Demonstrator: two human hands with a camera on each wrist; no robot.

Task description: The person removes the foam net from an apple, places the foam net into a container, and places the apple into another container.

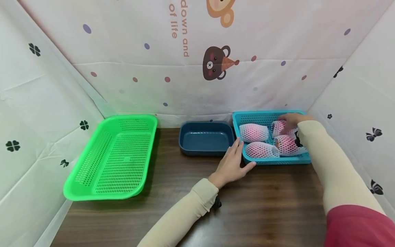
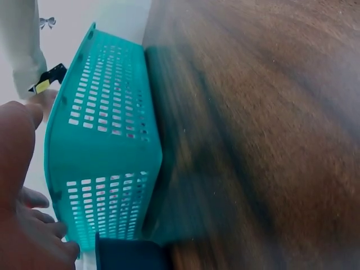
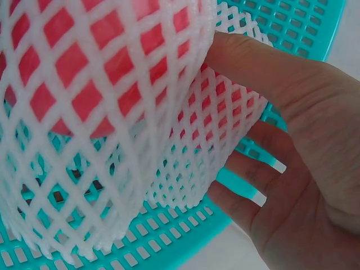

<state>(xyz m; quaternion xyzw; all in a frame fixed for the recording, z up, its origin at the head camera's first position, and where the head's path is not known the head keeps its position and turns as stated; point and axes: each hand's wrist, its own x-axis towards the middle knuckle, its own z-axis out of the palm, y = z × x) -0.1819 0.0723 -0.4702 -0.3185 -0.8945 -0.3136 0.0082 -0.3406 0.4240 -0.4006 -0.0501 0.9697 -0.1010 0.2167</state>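
Note:
A turquoise perforated basket (image 1: 271, 160) at the right holds several pinkish-red fruits in white foam net sleeves. My right hand (image 1: 292, 120) reaches into its back right part. There it grips a red fruit in a foam net (image 3: 225, 107), thumb on one side and fingers on the other in the right wrist view. Another netted fruit (image 3: 84, 62) looms large in front of it. My left hand (image 1: 229, 166) is at the basket's front left corner, fingers extended along the left side and thumb spread toward the front rim.
A dark blue tray (image 1: 203, 153) stands just left of the turquoise basket. Farther left is a large bright green perforated basket (image 1: 123, 163) with nothing in it. All stand on a brown wooden table (image 1: 259, 209), with printed white cloth walls (image 1: 185, 92) behind and at the sides.

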